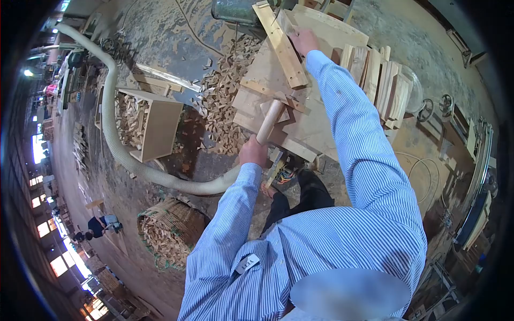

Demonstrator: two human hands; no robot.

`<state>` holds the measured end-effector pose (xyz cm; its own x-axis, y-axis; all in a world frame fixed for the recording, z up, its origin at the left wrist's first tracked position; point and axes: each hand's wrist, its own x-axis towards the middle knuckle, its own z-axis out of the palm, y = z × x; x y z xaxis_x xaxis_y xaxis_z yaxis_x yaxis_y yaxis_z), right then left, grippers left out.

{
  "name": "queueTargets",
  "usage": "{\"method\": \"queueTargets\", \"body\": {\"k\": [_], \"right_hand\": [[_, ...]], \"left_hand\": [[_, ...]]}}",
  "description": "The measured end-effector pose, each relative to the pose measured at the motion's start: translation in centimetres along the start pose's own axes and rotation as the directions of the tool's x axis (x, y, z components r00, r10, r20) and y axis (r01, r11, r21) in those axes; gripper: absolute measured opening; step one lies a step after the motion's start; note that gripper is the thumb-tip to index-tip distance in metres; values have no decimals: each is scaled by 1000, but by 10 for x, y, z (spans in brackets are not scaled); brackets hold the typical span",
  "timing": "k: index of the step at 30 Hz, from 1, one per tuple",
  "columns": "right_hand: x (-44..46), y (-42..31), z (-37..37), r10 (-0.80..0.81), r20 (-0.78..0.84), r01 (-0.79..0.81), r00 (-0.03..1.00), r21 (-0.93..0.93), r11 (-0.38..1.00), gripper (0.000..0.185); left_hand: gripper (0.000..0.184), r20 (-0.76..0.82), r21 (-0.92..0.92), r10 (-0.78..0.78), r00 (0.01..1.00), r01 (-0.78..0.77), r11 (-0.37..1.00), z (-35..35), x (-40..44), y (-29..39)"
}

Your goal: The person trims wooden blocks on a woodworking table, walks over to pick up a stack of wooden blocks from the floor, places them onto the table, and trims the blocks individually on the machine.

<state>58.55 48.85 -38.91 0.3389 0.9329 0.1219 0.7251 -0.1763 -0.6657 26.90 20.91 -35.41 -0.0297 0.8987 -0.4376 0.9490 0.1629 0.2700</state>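
My left hand (253, 151) is closed round the near end of a smooth, round wooden rod (271, 122), whose far end lies on a plywood work table (326, 125). A thin wooden strip (257, 87) and a small wood block cross the table by that far end. Higher up, my right hand (304, 41) has its fingers curled at the right edge of a long, pale wooden board (282, 51) with holes in it. That board lies aslant over the table. The fingertips of my right hand are partly hidden.
Stacked curved wood pieces (377, 80) stand at the table's right side. Offcuts (222, 101) cover the floor on the left, near a wooden box (160, 125). A thick hose (110, 107) curves toward the table. A basket of scraps (171, 230) stands lower left; another person (99, 226) is farther off.
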Motion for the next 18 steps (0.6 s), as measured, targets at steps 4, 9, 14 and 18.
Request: {"method": "queueTargets", "body": {"k": [4, 9, 14, 18], "right_hand": [[-32, -19, -22, 147, 86, -149, 985, 20, 989, 33], [-74, -34, -26, -40, -152, 6, 988, -214, 977, 32], [-118, -55, -6, 31, -125, -54, 992, -189, 980, 32], [-132, -65, 9, 159, -30, -160, 987, -34, 987, 35]], "left_hand": [[40, -61, -18, 71, 996, -72, 997, 4, -8, -17], [34, -25, -5, 62, 998, -62, 998, 2, -29, -40], [35, -3, -30, 65, 998, -65, 997, 2, -47, -69], [34, -10, -34, 74, 997, -74, 997, 6, -59, -90]]}}
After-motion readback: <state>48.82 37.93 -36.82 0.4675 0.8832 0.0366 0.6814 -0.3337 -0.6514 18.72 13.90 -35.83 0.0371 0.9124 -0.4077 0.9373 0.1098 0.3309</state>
